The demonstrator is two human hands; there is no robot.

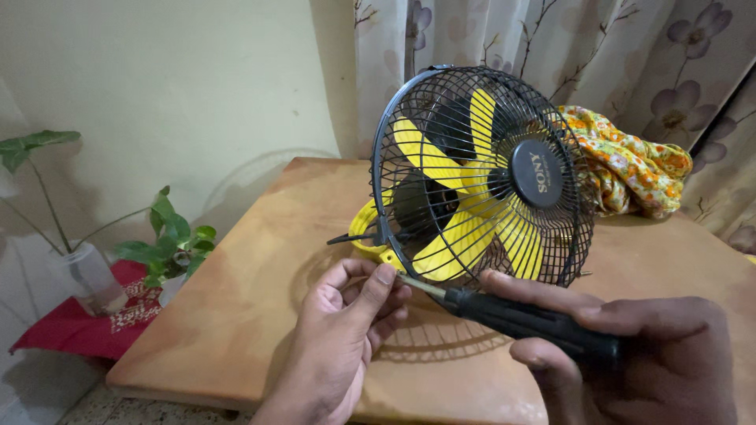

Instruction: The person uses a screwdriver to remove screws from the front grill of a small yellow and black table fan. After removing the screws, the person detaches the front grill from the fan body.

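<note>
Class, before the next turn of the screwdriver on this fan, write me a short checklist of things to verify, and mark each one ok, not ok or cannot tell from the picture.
1. Right hand grips the screwdriver handle firmly: ok.
2. Left hand steadies the shaft near the tip, fingers pinching it: ok.
3. Tip seated in a screw at the grille's lower rim: cannot tell, the fingers hide it.
4. Fan stands on the table, away from its edge: ok.
5. Blades at rest: ok, they show sharp, without blur.
6. Fan unplugged: cannot tell, no cord or plug shows.
</note>
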